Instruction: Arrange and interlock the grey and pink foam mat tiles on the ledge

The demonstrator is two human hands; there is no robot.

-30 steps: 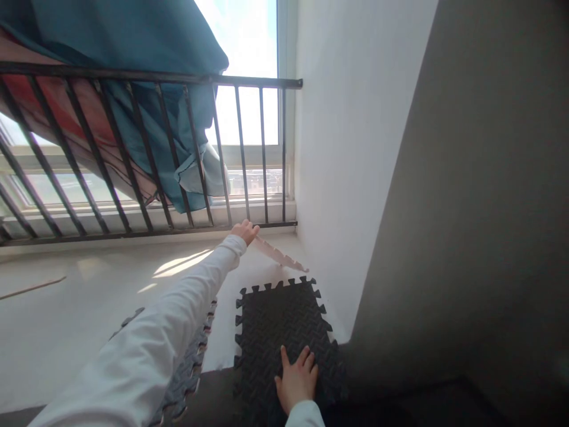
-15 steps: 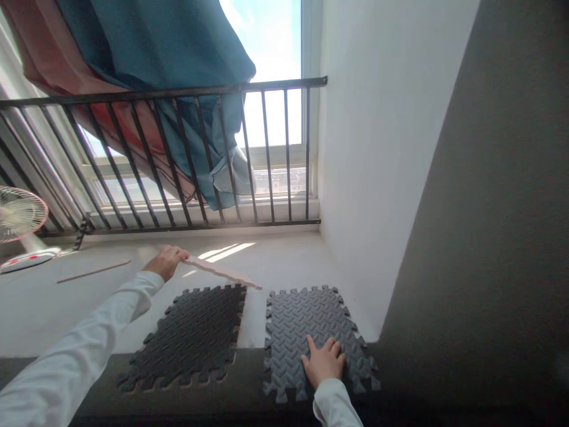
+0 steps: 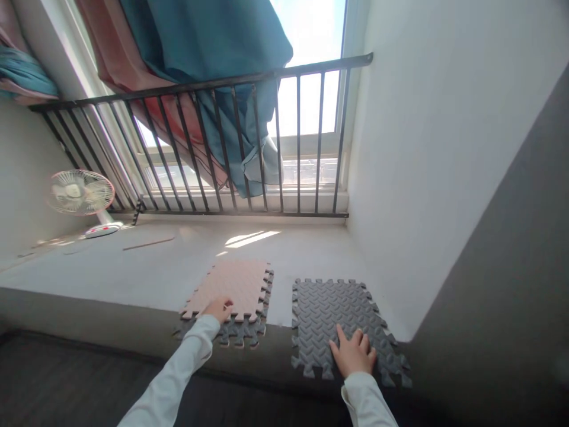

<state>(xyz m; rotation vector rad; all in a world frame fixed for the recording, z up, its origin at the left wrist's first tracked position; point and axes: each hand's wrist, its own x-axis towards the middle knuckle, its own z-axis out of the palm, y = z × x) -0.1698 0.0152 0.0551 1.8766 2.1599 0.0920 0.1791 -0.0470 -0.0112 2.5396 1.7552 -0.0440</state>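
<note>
On the left, a pink foam puzzle mat [image 3: 237,284] lies on top of a dark foam puzzle mat [image 3: 240,332], whose toothed front and right edges stick out from under it. My left hand [image 3: 217,309] is at the front part of the pink mat, fingers curled in and nothing seen in them. To the right, separated by a gap, lies a grey foam puzzle mat [image 3: 331,305] with a raised tread pattern. My right hand [image 3: 354,351] rests on its front part with fingers spread. Both mats overhang the front edge of the ledge.
The white ledge [image 3: 146,273] runs under a black railing [image 3: 191,210]. Blue and pink curtains [image 3: 208,41] hang by the window. A fan [image 3: 82,193] stands at the far left, near a thin strip [image 3: 149,244]. A white wall [image 3: 409,148] rises on the right.
The pink mat, held tilted by my left hand before, now lies flat on the dark left mat, and that hand has come nearer. My right hand stays on the grey mat. The view has shifted left.
</note>
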